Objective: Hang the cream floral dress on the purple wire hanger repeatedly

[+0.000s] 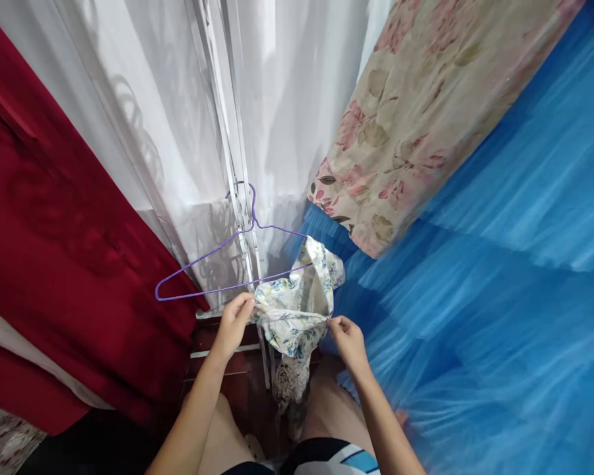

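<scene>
A purple clothes hanger (205,254) is hooked on a white metal bar. Over its right arm hangs one shoulder of a white garment (287,330) with a blue and yellow floral print. The hanger's left arm is bare. My left hand (238,316) pinches the garment's edge at the left, just below the hanger's lower bar. At the right, my right hand (345,335) pinches the neckline edge, so the fabric is drawn taut between both hands. The garment's lower part hangs down between my legs.
White metal bars (228,119) run upward in front of a white curtain (297,99). Dark red cloth (69,231) hangs at the left. To the right are a pink floral cloth (400,132) and layered blue tulle (499,297). Reddish-brown floor (228,389) shows below.
</scene>
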{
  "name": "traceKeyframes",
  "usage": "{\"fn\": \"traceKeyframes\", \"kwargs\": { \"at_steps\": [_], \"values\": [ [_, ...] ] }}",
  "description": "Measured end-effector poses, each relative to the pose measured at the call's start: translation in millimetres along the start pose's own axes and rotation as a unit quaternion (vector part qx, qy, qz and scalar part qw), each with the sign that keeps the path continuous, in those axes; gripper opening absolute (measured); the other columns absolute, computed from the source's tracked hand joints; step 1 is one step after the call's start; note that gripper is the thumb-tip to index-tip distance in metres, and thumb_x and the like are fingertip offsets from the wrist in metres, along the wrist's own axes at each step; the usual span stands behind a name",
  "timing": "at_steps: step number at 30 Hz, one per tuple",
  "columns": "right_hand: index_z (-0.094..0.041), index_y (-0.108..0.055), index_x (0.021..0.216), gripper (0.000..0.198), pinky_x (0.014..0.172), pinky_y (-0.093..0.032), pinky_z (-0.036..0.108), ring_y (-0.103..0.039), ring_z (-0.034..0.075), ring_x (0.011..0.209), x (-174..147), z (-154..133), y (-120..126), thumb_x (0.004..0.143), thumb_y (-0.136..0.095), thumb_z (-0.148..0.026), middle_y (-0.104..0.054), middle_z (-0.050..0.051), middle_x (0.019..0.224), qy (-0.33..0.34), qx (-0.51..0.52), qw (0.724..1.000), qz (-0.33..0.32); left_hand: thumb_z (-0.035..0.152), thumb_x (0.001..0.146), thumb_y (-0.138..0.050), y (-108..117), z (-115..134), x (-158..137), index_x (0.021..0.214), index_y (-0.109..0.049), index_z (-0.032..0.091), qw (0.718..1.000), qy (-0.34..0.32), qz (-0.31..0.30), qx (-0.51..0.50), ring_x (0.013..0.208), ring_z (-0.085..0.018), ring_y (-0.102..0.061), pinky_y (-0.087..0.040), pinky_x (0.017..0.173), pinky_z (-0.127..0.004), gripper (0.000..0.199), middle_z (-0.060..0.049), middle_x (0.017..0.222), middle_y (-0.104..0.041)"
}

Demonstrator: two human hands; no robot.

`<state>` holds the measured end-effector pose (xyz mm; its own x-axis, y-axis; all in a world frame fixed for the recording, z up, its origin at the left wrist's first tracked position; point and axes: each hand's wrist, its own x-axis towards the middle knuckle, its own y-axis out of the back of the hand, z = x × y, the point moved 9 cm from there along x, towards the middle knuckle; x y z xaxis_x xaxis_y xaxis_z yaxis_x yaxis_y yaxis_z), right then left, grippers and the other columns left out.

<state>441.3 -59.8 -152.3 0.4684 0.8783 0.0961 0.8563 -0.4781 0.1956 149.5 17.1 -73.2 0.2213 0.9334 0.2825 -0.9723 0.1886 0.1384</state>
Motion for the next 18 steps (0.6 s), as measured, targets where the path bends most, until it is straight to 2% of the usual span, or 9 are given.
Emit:
{"fn": "traceKeyframes", "kwargs": {
  "at_steps": [2,4,5,7,9,11,13,16,18],
  "values": [
    [-0.019,-0.061,0.077,0.025,0.058,-0.041,0.031,-0.051,0.019,0.058,-11.0,-4.4,7.8,0.073,-0.067,-0.043,-0.058,0.0,0.062,0.008,-0.03,0.999,0.013,0.044,0.092,-0.056,-30.3,27.4,-6.9,0.094,-0.066,0.017,0.999,-0.024,-0.034,-0.033,0.094,-0.022,-0.062,-0.049,0.087,-0.03,0.029,-0.007,0.095,-0.067],
    [-0.018,-0.065,0.096,0.035,0.075,-0.048,0.037,-0.06,0.025,0.08,-25.0,-29.2,-4.2,0.068,-0.073,-0.039,-0.066,0.006,0.087,0.053,-0.051,0.997,-0.023,0.039,0.095,-0.053,-56.0,52.2,-16.0,0.09,-0.065,0.018,0.997,-0.054,-0.053,-0.034,0.092,-0.021,-0.061,-0.048,0.086,-0.03,0.025,-0.006,0.092,-0.064],
    [-0.019,-0.064,0.106,0.044,0.085,-0.048,0.04,-0.061,0.027,0.093,-33.4,-46.3,-18.0,0.068,-0.075,-0.037,-0.067,0.008,0.101,0.083,-0.05,0.993,-0.069,0.037,0.096,-0.052,-66.8,62.5,-20.4,0.088,-0.064,0.018,0.995,-0.07,-0.061,-0.028,0.092,-0.02,-0.06,-0.047,0.087,-0.03,0.024,-0.006,0.092,-0.062],
    [-0.02,-0.06,0.118,0.05,0.097,-0.045,0.041,-0.058,0.029,0.108,-54.2,-79.1,-55.4,0.072,-0.075,-0.034,-0.064,0.009,0.117,0.125,-0.014,0.969,-0.211,0.035,0.096,-0.051,-81.9,77.3,-27.0,0.087,-0.065,0.018,0.992,-0.097,-0.076,-0.006,0.098,-0.021,-0.059,-0.046,0.091,-0.031,0.023,-0.008,0.099,-0.06],
    [-0.019,-0.063,0.114,0.037,0.094,-0.047,0.039,-0.058,0.028,0.105,-73.6,-98.5,-86.8,0.08,-0.069,-0.035,-0.066,0.007,0.112,0.106,0.033,0.933,-0.341,0.036,0.096,-0.051,-84.6,81.6,-29.5,0.087,-0.065,0.018,0.991,-0.102,-0.083,0.015,0.106,-0.022,-0.056,-0.042,0.098,-0.032,0.024,-0.01,0.107,-0.057],
    [-0.017,-0.068,0.1,0.027,0.087,-0.049,0.037,-0.06,0.025,0.094,-84.5,-103.5,-104.5,0.086,-0.064,-0.039,-0.068,0.005,0.097,0.051,0.067,0.903,-0.422,0.042,0.097,-0.047,-79.4,71.7,-31.8,0.093,-0.064,0.019,0.992,-0.063,-0.11,0.001,0.104,-0.021,-0.057,-0.043,0.097,-0.032,0.028,-0.01,0.109,-0.059],
    [-0.015,-0.069,0.091,0.029,0.084,-0.048,0.036,-0.06,0.023,0.086,-87.2,-101.1,-110.1,0.086,-0.065,-0.043,-0.068,0.004,0.086,-0.011,0.103,0.88,-0.463,0.051,0.098,-0.042,-73.1,51.4,-42.0,0.105,-0.061,0.021,0.985,0.006,-0.169,-0.038,0.098,-0.021,-0.059,-0.046,0.093,-0.032,0.036,-0.009,0.105,-0.062],
    [-0.014,-0.071,0.089,0.032,0.082,-0.049,0.035,-0.062,0.021,0.079,-83.6,-98.8,-104.4,0.079,-0.072,-0.044,-0.069,0.005,0.082,-0.09,0.172,0.85,-0.489,0.059,0.091,-0.05,-64.5,14.1,-76.3,0.115,-0.062,0.021,0.957,0.097,-0.271,-0.033,0.096,-0.022,-0.06,-0.047,0.09,-0.032,0.046,-0.007,0.105,-0.065],
    [-0.013,-0.072,0.088,0.033,0.077,-0.05,0.034,-0.064,0.021,0.075,-76.0,-101.8,-93.6,0.077,-0.074,-0.044,-0.07,0.006,0.079,-0.123,0.198,0.844,-0.483,0.057,0.085,-0.06,-53.8,-12.9,-100.3,0.108,-0.068,0.019,0.937,0.139,-0.319,0.027,0.088,-0.022,-0.061,-0.049,0.083,-0.03,0.045,-0.006,0.099,-0.068]
  ]
}}
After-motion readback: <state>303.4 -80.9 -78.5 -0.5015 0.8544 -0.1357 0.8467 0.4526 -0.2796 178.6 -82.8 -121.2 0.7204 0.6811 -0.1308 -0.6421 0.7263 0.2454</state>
